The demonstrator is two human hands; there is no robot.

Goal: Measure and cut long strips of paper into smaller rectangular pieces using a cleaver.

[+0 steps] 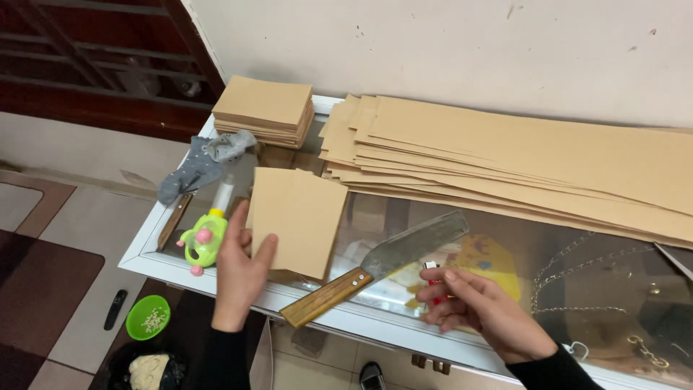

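Observation:
My left hand (240,269) grips the near left edge of a small stack of square brown paper sheets (299,217), holding it tilted above a glass-topped counter (570,260). My right hand (476,307) hovers over the counter's front edge with fingers loosely curled and nothing held; a red lighter (432,267) lies just beyond its fingertips. A large cleaver with a wooden handle (375,266) rests on the glass between my hands.
A pile of long brown paper strips (527,162) covers the back of the counter. A stack of cut squares (266,110) sits back left, beside a grey cloth (206,162). A green toy-like tool (205,238) and a second knife (175,220) lie left. A green bowl (148,316) is on the floor.

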